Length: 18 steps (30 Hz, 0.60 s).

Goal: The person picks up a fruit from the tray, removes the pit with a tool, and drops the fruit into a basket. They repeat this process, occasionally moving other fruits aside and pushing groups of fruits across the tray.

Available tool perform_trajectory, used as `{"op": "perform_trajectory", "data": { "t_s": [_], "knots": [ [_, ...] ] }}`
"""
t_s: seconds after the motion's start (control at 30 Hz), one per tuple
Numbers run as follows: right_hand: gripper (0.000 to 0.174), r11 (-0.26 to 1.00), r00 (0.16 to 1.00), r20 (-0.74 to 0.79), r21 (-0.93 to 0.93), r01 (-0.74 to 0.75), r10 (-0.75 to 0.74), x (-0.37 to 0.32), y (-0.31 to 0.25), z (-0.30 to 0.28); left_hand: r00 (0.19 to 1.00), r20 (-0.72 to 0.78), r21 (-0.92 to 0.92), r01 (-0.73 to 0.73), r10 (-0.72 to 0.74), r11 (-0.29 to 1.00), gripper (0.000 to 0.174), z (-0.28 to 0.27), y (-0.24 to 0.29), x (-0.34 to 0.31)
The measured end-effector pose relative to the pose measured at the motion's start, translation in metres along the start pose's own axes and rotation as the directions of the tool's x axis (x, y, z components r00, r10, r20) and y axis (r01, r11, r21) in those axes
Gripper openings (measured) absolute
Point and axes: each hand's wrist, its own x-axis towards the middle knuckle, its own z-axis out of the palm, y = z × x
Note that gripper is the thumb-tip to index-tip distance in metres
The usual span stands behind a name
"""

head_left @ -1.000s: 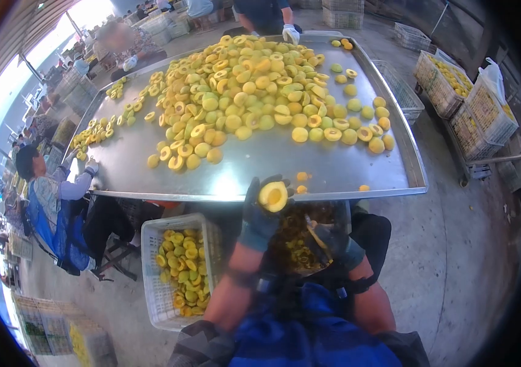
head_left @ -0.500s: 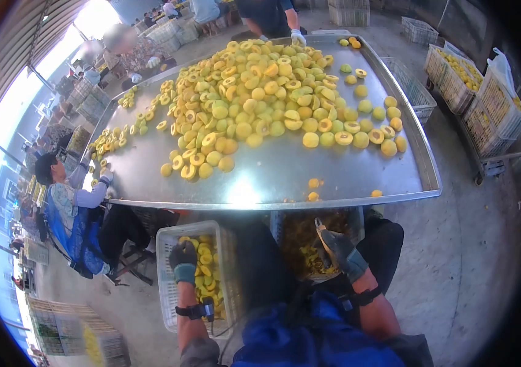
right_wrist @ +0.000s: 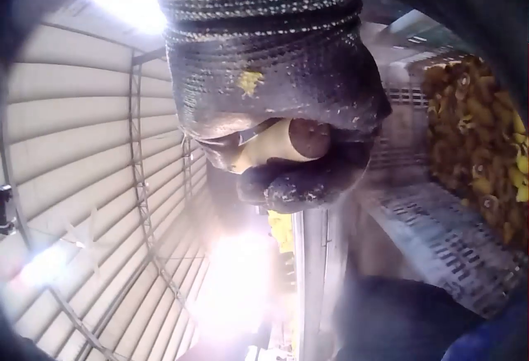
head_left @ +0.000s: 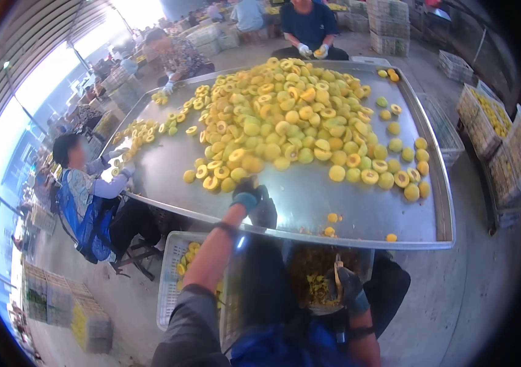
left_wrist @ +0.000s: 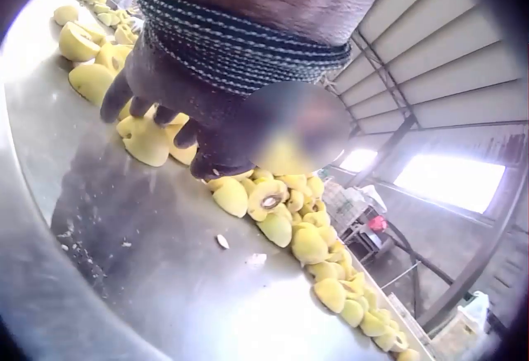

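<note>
Left hand (head_left: 259,207), dark rubbery glove with ribbed knit cuff: fingers spread, loosely bent, at near edge of heaped smooth yellow fruit halves (head_left: 297,116) on shiny metal table (head_left: 297,205), frame centre; blurred patch hides part of glove in left wrist view. Right hand (head_left: 351,287), lower right of centre, curls round smooth, rounded tool handle (right_wrist: 285,142); tool's far end hard to make out. Slatted plastic crate (head_left: 167,296), lower left of centre, partly hidden by forearm.

No text, label, brand, number or sign can be read anywhere around the fingers or farther off from them.
</note>
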Motion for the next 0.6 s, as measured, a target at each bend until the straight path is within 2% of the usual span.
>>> {"op": "perform_trajectory", "data": {
  "t_s": [0.03,0.13,0.2,0.33,0.43,0.53,0.57,0.6],
  "knots": [
    [0.051,0.995,0.997,0.012,-0.060,0.083,-0.083,0.003,0.015,-0.004,0.998,-0.002,0.037,0.070,-0.070,0.997,0.042,0.011,0.004,0.011],
    [0.054,0.996,0.996,-0.002,-0.031,0.084,-0.084,0.009,0.025,-0.007,0.972,-0.013,0.107,0.234,-0.234,0.966,0.041,0.030,0.020,0.031],
    [0.054,0.982,0.990,0.013,-0.120,0.143,-0.143,0.009,0.033,-0.005,0.955,-0.032,0.110,0.296,-0.294,0.949,0.041,0.032,0.022,0.032],
    [0.054,0.946,0.971,0.109,-0.226,0.233,-0.213,0.018,0.054,-0.005,0.959,0.011,0.140,0.280,-0.284,0.950,0.045,0.028,0.011,0.038],
    [0.053,0.953,0.976,0.119,-0.222,0.205,-0.182,0.010,0.053,-0.003,0.926,-0.039,0.103,0.376,-0.374,0.921,0.054,0.034,0.002,0.031],
    [0.052,0.957,0.980,0.104,-0.221,0.189,-0.169,0.013,0.069,-0.006,0.968,-0.186,0.127,0.196,-0.170,0.972,0.058,0.039,-0.011,0.020],
    [0.052,0.949,0.971,0.103,-0.214,0.231,-0.214,0.018,0.077,-0.008,0.996,-0.071,0.249,0.068,-0.052,0.966,0.060,0.030,-0.015,0.025],
    [0.051,0.963,0.979,0.086,-0.182,0.196,-0.183,0.013,0.074,-0.007,0.996,0.063,0.352,-0.077,0.058,0.933,0.063,0.004,-0.012,0.032]
  ]
}}
